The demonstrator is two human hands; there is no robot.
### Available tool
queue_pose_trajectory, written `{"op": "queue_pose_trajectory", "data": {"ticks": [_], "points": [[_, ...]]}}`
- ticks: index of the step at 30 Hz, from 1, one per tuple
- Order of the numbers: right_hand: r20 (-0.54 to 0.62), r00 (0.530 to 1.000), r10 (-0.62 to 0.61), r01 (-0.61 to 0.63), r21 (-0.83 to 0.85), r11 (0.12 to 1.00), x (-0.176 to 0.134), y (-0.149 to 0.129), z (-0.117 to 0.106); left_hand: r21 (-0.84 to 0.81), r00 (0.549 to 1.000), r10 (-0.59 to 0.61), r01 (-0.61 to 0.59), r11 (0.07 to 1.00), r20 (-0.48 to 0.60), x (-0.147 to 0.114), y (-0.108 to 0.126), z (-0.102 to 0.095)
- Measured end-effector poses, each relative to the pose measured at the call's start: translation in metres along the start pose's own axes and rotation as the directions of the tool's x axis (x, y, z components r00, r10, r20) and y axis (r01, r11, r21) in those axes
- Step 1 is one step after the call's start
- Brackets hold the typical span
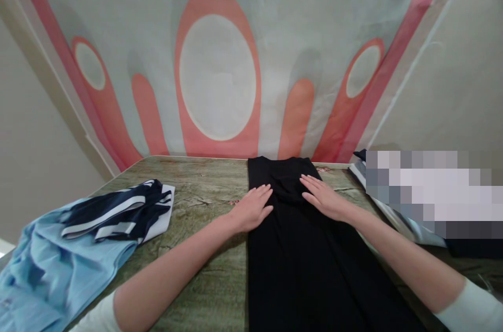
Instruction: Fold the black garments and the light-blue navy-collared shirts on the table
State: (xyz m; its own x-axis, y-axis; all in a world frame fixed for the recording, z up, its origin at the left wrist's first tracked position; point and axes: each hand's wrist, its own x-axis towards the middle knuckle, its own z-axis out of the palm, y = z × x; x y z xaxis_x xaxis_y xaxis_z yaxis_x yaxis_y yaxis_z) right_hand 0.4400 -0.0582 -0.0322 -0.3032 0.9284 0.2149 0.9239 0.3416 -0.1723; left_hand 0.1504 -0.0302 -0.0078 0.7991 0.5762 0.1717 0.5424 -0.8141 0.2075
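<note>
In front of me the wood-grained, greenish-brown tabletop (212, 290) is carrying a long, plain black garment of smooth cloth (306, 269), which is lying between and beneath my hands rather than off to either side. Its long axis is running away from me: the narrow end is reaching the table's far edge, while the body is widening toward me and passing out of view at the bottom. Well apart to the left, a rumpled light-blue cloth garment (78, 258) is lying under a folded navy garment with white stripes (153, 201). On the black cloth, my left hand (251, 209) is resting across the straight left border, and my right hand (324, 198) is resting over the slanting right border. Both are lying flat near the far end, fingers extended, grasping nothing; neither is clearly nearer the cloth, though the right is sitting slightly closer to the far edge. Between my fingertips, a small patch of wrinkles (288, 184) is crossing the garment's width.
</note>
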Motion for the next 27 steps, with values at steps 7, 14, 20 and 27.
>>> {"op": "queue_pose_trajectory", "data": {"ticks": [7, 14, 20, 27], "points": [[0.115, 0.993, -0.025, 0.027, -0.011, 1.000, -0.010, -0.032, 0.007, 0.137, 0.999, -0.024, 0.017, 0.990, 0.046, 0.020, -0.007, 0.019], [0.088, 0.996, -0.027, 0.024, 0.035, 0.999, -0.008, -0.026, 0.008, 0.128, 1.000, -0.012, 0.009, 0.992, 0.026, 0.018, -0.007, 0.019], [0.058, 0.998, -0.031, 0.027, 0.059, 0.998, -0.009, -0.026, 0.010, 0.102, 1.000, -0.016, 0.017, 0.995, -0.013, 0.015, -0.005, 0.019], [0.045, 0.999, -0.029, 0.027, 0.045, 0.999, -0.009, -0.027, 0.010, 0.111, 0.981, -0.173, 0.181, 0.977, -0.084, 0.012, -0.006, 0.024]]}}
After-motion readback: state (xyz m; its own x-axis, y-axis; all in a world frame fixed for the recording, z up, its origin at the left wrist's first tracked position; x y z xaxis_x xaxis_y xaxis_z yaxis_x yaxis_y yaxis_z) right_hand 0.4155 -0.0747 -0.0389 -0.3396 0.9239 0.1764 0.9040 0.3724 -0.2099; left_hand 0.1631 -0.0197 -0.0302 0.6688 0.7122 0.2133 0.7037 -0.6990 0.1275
